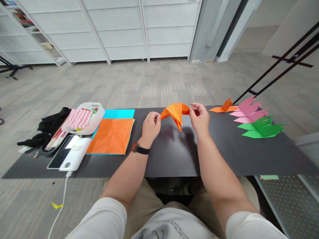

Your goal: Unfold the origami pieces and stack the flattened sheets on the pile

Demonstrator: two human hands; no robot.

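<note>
An orange origami crane (pixel 175 111) is held above the dark table, its wings spread sideways and a folded point hanging down. My left hand (pixel 151 126) pinches the tip of its left wing. On the other side, my right hand (pixel 200 119) grips the right wing's end between thumb and fingers. Left of my hands lies a stack of square paper with a creased orange sheet (pixel 112 136) on top and a blue sheet (pixel 119 114) showing behind. Folded cranes stand in a row at the right: a small orange one (pixel 226 106), pink ones (pixel 250 111) and green ones (pixel 263 127).
At the left of the table (pixel 171 162) sit a white basket (pixel 99 114) with a pink-patterned packet, a black cloth (pixel 53 121), a phone (pixel 61 154) and a white power bank (pixel 74 154) whose cable hangs off the front edge. A black stand (pixel 274 68) rises beyond the right side.
</note>
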